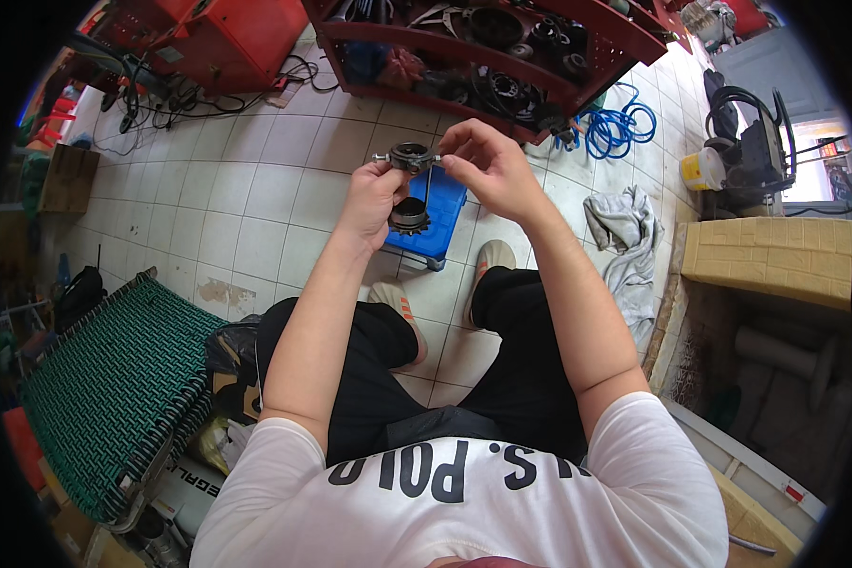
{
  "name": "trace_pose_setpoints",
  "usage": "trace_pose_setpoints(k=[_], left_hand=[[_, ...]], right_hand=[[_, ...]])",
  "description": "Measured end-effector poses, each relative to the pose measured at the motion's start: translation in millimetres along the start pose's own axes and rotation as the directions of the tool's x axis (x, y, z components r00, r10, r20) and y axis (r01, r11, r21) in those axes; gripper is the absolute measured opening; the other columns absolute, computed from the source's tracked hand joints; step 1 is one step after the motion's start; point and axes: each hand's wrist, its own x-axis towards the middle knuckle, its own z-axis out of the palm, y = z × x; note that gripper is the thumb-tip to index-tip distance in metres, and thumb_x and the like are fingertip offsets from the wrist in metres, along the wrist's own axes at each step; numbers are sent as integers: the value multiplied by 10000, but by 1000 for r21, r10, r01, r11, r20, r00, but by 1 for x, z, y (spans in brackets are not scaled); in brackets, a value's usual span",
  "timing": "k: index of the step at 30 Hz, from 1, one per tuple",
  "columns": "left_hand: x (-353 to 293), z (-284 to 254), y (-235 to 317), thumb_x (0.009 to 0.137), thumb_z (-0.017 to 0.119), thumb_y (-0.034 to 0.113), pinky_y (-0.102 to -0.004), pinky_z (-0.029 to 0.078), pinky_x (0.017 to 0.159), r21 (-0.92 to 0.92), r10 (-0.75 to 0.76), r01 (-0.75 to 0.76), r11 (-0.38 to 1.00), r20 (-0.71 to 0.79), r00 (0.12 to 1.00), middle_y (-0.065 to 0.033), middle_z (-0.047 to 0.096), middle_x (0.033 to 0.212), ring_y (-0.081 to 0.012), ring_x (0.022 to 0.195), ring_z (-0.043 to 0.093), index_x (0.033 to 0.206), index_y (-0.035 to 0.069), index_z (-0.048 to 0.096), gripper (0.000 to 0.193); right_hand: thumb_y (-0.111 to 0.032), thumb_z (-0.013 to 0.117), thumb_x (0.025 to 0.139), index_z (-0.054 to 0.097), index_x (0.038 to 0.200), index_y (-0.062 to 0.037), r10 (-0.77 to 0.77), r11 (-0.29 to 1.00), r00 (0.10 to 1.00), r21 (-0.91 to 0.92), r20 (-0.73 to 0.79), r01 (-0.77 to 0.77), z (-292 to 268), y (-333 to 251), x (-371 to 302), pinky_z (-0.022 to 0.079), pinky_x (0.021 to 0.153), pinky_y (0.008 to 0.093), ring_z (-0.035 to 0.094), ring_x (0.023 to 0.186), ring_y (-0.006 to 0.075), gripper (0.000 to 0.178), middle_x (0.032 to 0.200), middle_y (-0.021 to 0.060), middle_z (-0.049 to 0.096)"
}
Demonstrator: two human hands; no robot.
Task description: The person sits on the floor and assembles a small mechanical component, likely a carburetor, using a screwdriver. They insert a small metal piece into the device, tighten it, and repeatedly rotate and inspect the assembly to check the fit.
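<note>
Both hands (374,194) (488,166) hold what looks like a metal gear assembly (412,156)

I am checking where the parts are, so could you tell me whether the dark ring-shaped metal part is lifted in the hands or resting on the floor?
Lifted: the ring-shaped metal part sits between left hand and right hand, above the tiled floor.

A dark grey, ring-shaped metal part with a short shaft sticking out to each side (411,156) is held up in the air, level, its shaft ends pinched between the left hand (374,194) and the right hand (488,166). Just beneath it a dark toothed metal gear wheel (409,217) hangs below the left palm, above a blue plastic stool (437,222).
</note>
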Motion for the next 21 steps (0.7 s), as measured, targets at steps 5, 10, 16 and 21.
trace_pose_setpoints(k=[5, 10, 16, 21], left_hand=[[-2, 0, 2, 948, 648, 88, -215, 331, 582, -13, 3, -3, 1000, -14, 1000, 62, 536, 718, -50, 615, 407, 961, 68, 702, 59], [0, -1, 2, 946, 642, 85, -216, 327, 580, -12, 2, -2, 1000, 5, 1000, 62, 550, 728, -45, 615, 404, 955, 69, 700, 60], [-1, 5, 4, 945, 636, 86, -220, 326, 585, 19, 2, -2, 1000, -31, 1000, 63, 541, 719, -46, 609, 404, 948, 68, 695, 61], [1, -4, -2, 950, 632, 95, -228, 335, 590, 27, -9, 9, 1000, 0, 1000, 55, 544, 717, -47, 622, 416, 974, 57, 697, 79]], right_hand=[[-163, 628, 969, 657, 1077, -16, -106, 957, 993, -265, 53, 116, -3, 3, 1, 509, 753, 246, 613, 799, 94, 184, 917, 22, 648], [-177, 585, 985, 659, 1053, -3, -160, 985, 986, -76, -42, 156, 4, 8, 2, 512, 708, 261, 607, 770, 111, 201, 903, 47, 639], [-175, 591, 983, 655, 1045, 2, -142, 988, 984, -69, -108, 136, 9, 9, 1, 505, 669, 266, 595, 732, 108, 198, 858, 48, 627], [-179, 636, 963, 661, 1087, -31, -99, 976, 995, -193, 3, 98, 6, -1, -1, 501, 671, 272, 581, 721, 107, 195, 865, 39, 639]])
